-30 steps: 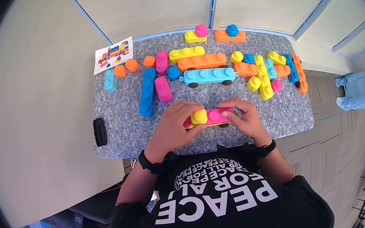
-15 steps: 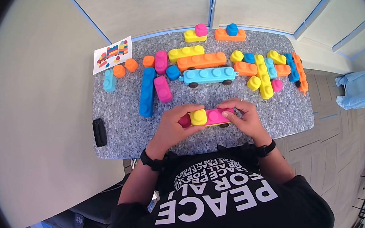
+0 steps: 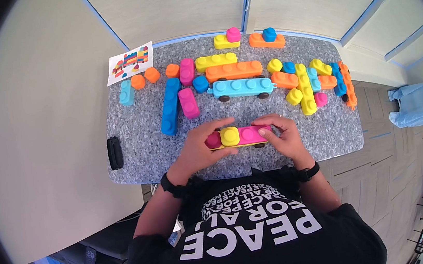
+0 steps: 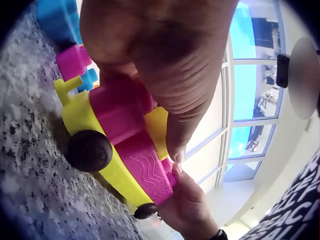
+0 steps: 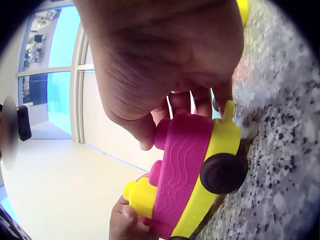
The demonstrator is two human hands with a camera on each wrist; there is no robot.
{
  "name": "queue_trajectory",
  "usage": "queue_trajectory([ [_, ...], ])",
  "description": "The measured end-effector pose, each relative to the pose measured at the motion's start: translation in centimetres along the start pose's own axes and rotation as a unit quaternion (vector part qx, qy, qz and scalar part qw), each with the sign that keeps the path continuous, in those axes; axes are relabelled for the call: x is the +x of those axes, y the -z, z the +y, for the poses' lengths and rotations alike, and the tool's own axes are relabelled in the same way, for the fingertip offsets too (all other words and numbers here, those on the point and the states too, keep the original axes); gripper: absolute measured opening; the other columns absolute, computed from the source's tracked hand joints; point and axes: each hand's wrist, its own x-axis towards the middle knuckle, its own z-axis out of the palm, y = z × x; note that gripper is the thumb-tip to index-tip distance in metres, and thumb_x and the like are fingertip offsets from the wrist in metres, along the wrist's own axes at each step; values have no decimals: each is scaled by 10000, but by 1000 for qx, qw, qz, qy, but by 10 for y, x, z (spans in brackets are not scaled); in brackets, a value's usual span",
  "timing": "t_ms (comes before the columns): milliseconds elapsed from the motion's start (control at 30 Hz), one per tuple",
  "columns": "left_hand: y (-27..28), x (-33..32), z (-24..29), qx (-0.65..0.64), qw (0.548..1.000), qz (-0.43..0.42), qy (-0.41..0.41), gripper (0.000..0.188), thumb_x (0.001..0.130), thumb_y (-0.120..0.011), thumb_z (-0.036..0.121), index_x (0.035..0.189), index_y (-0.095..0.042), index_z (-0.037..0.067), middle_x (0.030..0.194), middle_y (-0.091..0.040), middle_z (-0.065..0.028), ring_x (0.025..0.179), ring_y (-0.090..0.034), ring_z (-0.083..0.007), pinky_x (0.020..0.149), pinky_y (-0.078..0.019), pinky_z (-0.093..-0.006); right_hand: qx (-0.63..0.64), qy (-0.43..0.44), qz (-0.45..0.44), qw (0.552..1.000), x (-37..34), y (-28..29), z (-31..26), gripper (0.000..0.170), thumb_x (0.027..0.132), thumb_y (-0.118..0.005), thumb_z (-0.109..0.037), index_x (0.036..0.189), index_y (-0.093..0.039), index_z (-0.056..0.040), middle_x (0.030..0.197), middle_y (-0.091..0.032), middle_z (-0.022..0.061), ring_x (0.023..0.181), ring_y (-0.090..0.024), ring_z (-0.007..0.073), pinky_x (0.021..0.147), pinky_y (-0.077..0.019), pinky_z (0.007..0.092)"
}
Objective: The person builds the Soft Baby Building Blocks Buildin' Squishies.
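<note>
A wheeled yellow base carries a long pink block and, at its left end, a darker pink block. One small yellow block sits on the long pink block, beside the darker one. Around the left end is my left hand, its thumb and fingers spread apart on either side, with gaps to the yellow block. My right hand grips the right end of the long pink block, thumb on top by a stud and fingers on the far side.
Beyond my hands stand a light blue wheeled base and an orange one. Loose blocks spread both sides, including a long blue block and a long yellow block. A picture sheet lies back left, a black case front left.
My left thumb and fingers have spread away from the small yellow block, and the darker pink block shows more. My right hand has kept its grip in place.
</note>
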Motion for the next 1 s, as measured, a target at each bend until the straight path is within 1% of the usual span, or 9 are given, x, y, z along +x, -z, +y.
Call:
queue_trajectory([
  [100, 39, 9, 5, 79, 994, 69, 2, 617, 916, -999, 209, 1474, -767, 83, 1472, -820, -105, 1351, -780, -275, 1184, -592, -425, 45, 22, 48, 998, 1, 5, 6, 233, 1070, -831, -83, 1290, -855, -14, 1275, -854, 149, 1196, -789, 259, 1083, -593, 400],
  [167, 82, 19, -26, 160, 971, 178, -13, 635, 935, -984, 198, 1509, -738, 84, 1485, -806, -111, 1349, -771, -258, 1154, -603, -438, 47, 15, 58, 997, 1, 15, 6, 235, 1088, -818, -92, 1304, -846, -4, 1298, -846, 138, 1218, -778, 244, 1094, -589, 396],
  [300, 179, 38, -93, 262, 901, 330, 103, 629, 955, -974, 196, 1512, -718, 57, 1428, -815, -130, 1238, -794, -308, 1040, -637, -464, 82, 5, 85, 993, 0, 30, 10, 235, 1112, -800, -94, 1325, -834, -1, 1324, -836, 111, 1251, -760, 214, 1116, -579, 383],
  [400, 217, 30, -144, 308, 877, 298, 220, 737, 854, -1045, 242, 1478, -717, 25, 1433, -802, -222, 1281, -800, -381, 1093, -630, -490, 87, 3, 90, 992, -1, 32, 9, 238, 1113, -795, -80, 1336, -829, -6, 1326, -836, 102, 1256, -756, 208, 1122, -577, 377],
  [500, 229, 19, -199, 350, 870, 252, 238, 787, 820, -1059, 260, 1474, -709, -4, 1402, -808, -249, 1291, -797, -405, 1098, -634, -502, 72, 3, 87, 994, -2, 29, 4, 232, 1100, -794, -50, 1325, -832, -5, 1316, -837, 105, 1248, -757, 207, 1114, -578, 373],
  [700, 226, 13, -222, 372, 844, 279, 268, 726, 823, -1044, 250, 1425, -737, -15, 1350, -825, -254, 1270, -809, -397, 1085, -642, -501, 52, 8, 77, 996, 0, 26, 0, 226, 1080, -792, -17, 1301, -838, -4, 1289, -842, 104, 1231, -760, 206, 1096, -579, 368],
  [800, 221, 19, -194, 306, 848, 350, 256, 664, 856, -1016, 187, 1430, -744, -8, 1319, -834, -219, 1225, -822, -349, 1037, -662, -465, 37, 5, 75, 996, 1, 30, -6, 244, 1081, -792, -16, 1322, -824, 6, 1299, -836, 111, 1253, -760, 216, 1117, -581, 376],
  [900, 195, 34, -126, 149, 904, 379, 127, 604, 884, -984, 101, 1437, -753, 22, 1298, -829, -165, 1153, -823, -299, 985, -669, -414, 63, 28, 82, 994, 5, 35, -10, 298, 1068, -802, -3, 1365, -799, 21, 1370, -807, 133, 1313, -749, 235, 1178, -576, 399],
  [1000, 152, 48, -51, 107, 949, 295, 0, 579, 894, -958, 38, 1439, -765, 66, 1316, -815, -113, 1155, -808, -278, 992, -658, -384, 54, 68, 79, 993, 17, 36, -33, 388, 1056, -818, 5, 1438, -753, 27, 1449, -766, 151, 1382, -724, 257, 1239, -560, 427],
])
